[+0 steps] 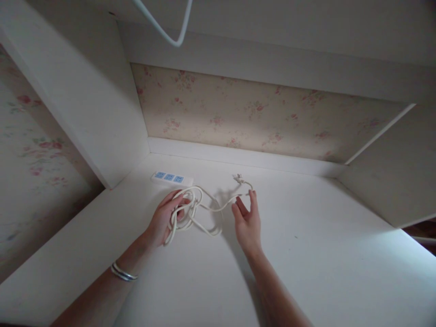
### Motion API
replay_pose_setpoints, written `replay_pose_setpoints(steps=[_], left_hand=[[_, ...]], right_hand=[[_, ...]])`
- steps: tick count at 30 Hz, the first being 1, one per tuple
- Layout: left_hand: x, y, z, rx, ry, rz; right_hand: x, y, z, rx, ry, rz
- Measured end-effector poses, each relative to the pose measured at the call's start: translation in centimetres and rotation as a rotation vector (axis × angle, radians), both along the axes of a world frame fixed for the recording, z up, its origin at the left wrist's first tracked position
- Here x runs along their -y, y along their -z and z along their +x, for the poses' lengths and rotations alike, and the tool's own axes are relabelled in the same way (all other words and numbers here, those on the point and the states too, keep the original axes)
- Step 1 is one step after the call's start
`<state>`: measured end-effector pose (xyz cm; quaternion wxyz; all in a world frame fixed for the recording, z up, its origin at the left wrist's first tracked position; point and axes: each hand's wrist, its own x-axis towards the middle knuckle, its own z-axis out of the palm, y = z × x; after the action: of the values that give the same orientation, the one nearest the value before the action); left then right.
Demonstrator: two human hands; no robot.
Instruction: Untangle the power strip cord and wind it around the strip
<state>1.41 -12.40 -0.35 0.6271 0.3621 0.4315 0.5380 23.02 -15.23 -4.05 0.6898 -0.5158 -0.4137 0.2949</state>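
My left hand (166,215) is closed around loose loops of a white power cord (192,211), holding them above the white surface. At my right hand (248,222), the cord runs by the raised fingertips and is held there, with the thumb a little apart. Just past those fingers, the cord bends back to a plug (239,179) with metal prongs, tilted toward the left. Beyond my left hand lies a white power strip (173,178) with three blue socket panels. Its right end is close to the cord loops.
A white desktop (306,254) spreads below my hands. White panels rise at the left (85,91) and right (391,168), with floral wallpaper (252,109) behind. Overhead is a white shelf (272,27), and a white cable loop (177,43) hangs at the top.
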Motion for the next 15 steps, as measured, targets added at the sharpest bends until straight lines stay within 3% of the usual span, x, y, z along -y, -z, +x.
replay_pose_setpoints(steps=[4,7,11,15], left_hand=[[0.1,-0.1,0.0,0.020,-0.014,-0.035],[0.1,0.0,0.1,0.049,-0.034,-0.020],[0.3,0.1,0.3,0.103,-0.023,-0.014],[0.8,0.0,0.8,0.109,0.055,-0.033]], right_hand=[[0.5,-0.1,-0.6,0.497,-0.084,0.091],[0.5,-0.2,-0.4,0.605,-0.059,0.026],[0.6,-0.3,-0.5,0.496,-0.084,-0.094],[0.8,-0.3,-1.8,0.099,-0.367,-0.257]])
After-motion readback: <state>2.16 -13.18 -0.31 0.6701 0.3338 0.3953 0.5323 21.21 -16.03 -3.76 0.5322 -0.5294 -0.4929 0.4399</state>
